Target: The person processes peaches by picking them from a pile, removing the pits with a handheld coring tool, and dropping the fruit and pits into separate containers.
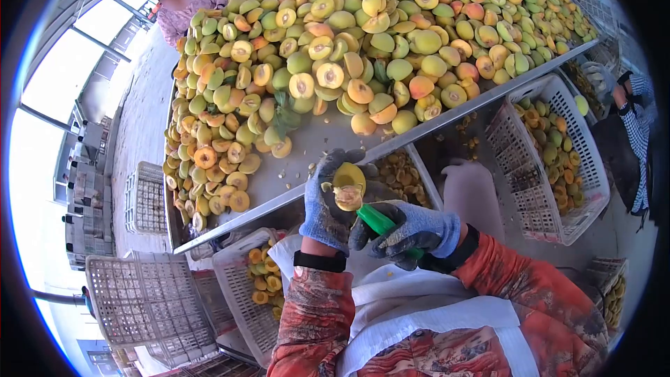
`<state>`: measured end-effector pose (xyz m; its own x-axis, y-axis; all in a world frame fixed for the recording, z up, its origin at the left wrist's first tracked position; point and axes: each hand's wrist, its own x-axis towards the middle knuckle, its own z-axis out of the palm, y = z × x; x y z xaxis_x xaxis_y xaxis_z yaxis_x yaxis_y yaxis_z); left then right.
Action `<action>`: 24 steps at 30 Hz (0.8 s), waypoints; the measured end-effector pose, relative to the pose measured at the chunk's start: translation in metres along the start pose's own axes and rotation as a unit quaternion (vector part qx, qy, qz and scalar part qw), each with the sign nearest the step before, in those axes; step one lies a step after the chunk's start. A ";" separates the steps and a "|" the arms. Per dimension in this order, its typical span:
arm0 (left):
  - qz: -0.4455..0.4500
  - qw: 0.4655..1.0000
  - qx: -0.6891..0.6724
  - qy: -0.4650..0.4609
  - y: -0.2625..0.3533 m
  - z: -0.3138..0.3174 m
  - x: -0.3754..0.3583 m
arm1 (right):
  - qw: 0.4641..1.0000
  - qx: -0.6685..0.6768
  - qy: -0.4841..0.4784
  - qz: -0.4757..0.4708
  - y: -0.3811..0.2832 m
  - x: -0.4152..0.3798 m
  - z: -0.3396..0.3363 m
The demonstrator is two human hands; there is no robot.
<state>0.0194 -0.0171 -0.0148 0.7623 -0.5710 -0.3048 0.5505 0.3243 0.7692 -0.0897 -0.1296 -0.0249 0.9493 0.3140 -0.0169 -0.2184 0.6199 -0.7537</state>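
My left hand point(326, 199), in a blue-grey knit glove with a dark palm, is closed around a yellow peach half point(349, 185), its cut face turned up. The flesh round its middle looks rough and torn. My right hand point(412, 230), gloved the same way, grips the green handle of a pitting tool point(377, 219). The tool's front end meets the lower edge of the peach half, and its working tip is hidden there. Both hands are over the near edge of a metal table point(314, 141) heaped with cut peaches point(363, 35).
Plastic crates of peach halves stand at my left point(234, 276) and right point(593, 160). Below the table edge, another container point(422, 174) holds brownish scraps. Stacked crates point(139, 300) are at far left. One person point(192, 3) is across the table; another's gloved hand point(600, 78) shows at right.
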 end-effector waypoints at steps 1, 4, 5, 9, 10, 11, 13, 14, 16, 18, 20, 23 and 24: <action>-0.049 0.998 -0.037 0.033 -0.002 -0.008 0.005 | 0.993 -0.077 -0.061 -0.067 0.004 0.002 -0.003; 0.059 0.996 -0.057 -0.042 0.006 -0.017 -0.003 | 0.958 -0.220 0.176 0.059 -0.020 -0.007 0.000; -0.010 0.997 -0.079 0.015 0.016 -0.022 -0.001 | 0.738 -0.630 0.240 0.025 -0.011 -0.005 -0.007; 0.057 0.997 -0.036 0.032 0.026 -0.019 -0.016 | 0.701 -0.636 0.282 -0.157 0.015 -0.007 -0.011; 0.058 0.997 -0.034 0.033 0.029 -0.025 -0.021 | 0.702 -0.635 0.282 -0.159 0.016 -0.007 -0.010; 0.065 0.996 -0.011 0.057 0.035 -0.036 -0.026 | 0.725 -0.621 0.271 -0.126 0.013 -0.006 -0.008; 0.132 0.980 0.104 0.105 0.047 -0.069 -0.042 | 0.747 -0.604 0.260 -0.098 0.010 -0.007 -0.010; 0.190 0.954 0.192 0.128 0.053 -0.099 -0.056 | 0.757 -0.593 0.261 -0.078 0.013 -0.011 -0.015; 0.207 0.733 0.640 0.103 0.065 -0.204 -0.080 | 0.771 -0.576 0.265 -0.056 0.020 -0.016 -0.021; 0.177 0.767 0.600 0.145 0.077 -0.196 -0.069 | 0.781 -0.569 0.256 -0.031 0.024 -0.014 -0.024; 0.118 0.827 0.499 0.230 0.090 -0.179 -0.049 | 0.786 -0.563 0.252 -0.038 0.030 -0.005 -0.027; 0.020 0.860 0.398 0.319 0.098 -0.150 0.014 | 0.784 -0.581 0.219 -0.012 0.029 0.008 -0.031; -0.021 0.849 0.415 0.326 0.097 -0.137 0.044 | 0.783 -0.581 0.223 -0.010 0.029 0.009 -0.034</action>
<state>0.1528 0.0927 -0.0299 0.9230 0.0577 -0.3804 0.3592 -0.4833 0.7984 -0.0798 -0.1328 -0.0692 0.9911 -0.1296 -0.0294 -0.0945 -0.5320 -0.8415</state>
